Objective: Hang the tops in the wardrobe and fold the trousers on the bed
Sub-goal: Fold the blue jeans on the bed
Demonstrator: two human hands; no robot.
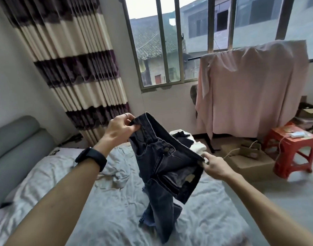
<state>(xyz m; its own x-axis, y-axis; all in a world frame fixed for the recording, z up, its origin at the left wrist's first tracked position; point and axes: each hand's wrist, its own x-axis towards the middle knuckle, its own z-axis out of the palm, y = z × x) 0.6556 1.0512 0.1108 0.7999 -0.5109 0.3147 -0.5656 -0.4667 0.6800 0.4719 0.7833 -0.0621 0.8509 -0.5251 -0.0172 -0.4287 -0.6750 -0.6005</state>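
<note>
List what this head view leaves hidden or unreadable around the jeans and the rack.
Head view only:
- What hangs on the rack: the pink sheet draped over it hides it.
- Clothes pile at the bed's far end: the held jeans cover most of it.
- Jeans' leg ends: bunched on the bed, hems not traceable.
- Items on the red stool: too small to identify.

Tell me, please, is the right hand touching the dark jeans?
Touching. The head view shows the right hand pinching one end of the waistband of the dark jeans, with no gap between its fingers and the cloth.
</note>
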